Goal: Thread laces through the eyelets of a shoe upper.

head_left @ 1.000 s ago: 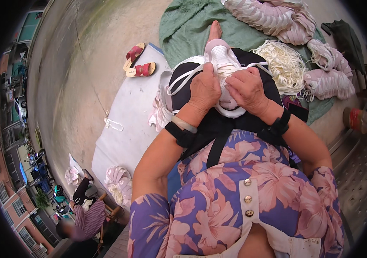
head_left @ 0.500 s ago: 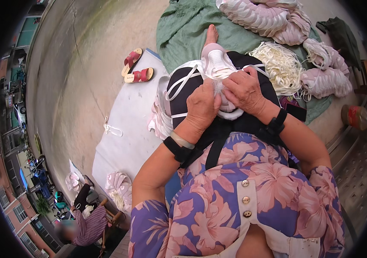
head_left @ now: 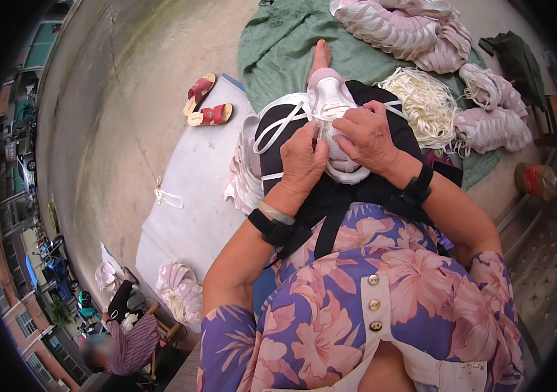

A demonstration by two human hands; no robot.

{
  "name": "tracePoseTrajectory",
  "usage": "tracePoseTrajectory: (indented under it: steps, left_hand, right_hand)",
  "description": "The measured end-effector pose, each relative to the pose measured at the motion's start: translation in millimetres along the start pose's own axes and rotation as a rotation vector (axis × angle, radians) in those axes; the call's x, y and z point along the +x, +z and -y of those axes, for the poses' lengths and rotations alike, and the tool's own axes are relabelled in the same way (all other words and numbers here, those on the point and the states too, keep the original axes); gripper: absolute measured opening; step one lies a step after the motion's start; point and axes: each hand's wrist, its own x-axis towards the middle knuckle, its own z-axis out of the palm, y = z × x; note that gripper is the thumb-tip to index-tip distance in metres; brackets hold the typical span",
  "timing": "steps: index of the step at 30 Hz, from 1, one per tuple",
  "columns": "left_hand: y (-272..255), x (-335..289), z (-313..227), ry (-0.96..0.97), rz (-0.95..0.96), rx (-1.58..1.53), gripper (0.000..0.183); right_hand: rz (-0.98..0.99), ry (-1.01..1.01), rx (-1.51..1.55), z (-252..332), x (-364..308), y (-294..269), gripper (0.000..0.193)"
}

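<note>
Beside a green cloth (head_left: 278, 52) on concrete (head_left: 154, 52), the left hand (head_left: 301, 157), grip unclear, has drawn back along the pink-and-white sneaker (head_left: 331, 95) at the lap's (head_left: 404, 134) far edge, baring laces (head_left: 324, 116) the right hand (head_left: 370, 137) pinches.

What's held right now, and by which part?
A pink-and-white shoe, by its laced middle: left hand on one side, right hand on the other. Exact pinch points can't be told.

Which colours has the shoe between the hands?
The shoe is white and pale pink, best in head view.
</note>
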Motion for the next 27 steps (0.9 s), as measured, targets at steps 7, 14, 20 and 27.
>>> tracePoseTrajectory:
  steps: [7, 14, 20, 27]
  left_hand:
    - [-1, 0, 1, 0.112, -0.023, 0.014, 0.028]
    - [-4, -1, -3, 0.097, 0.014, 0.068, 0.029]
    - [-10, 7, -25, 0.129, 0.107, 0.177, 0.029]
    - [15, 39, -67, 0.355, 0.400, -0.279, 0.017]
  right_hand:
    - [0.049, -0.039, -0.083, 5, 12, 16, 0.007]
    - [0.052, -0.171, -0.218, -2, 11, -19, 0.003]
    - [0.010, -0.050, -0.301, -29, -35, -101, 0.004]
    - [-0.046, -0.158, -0.225, 0, -19, -114, 0.007]
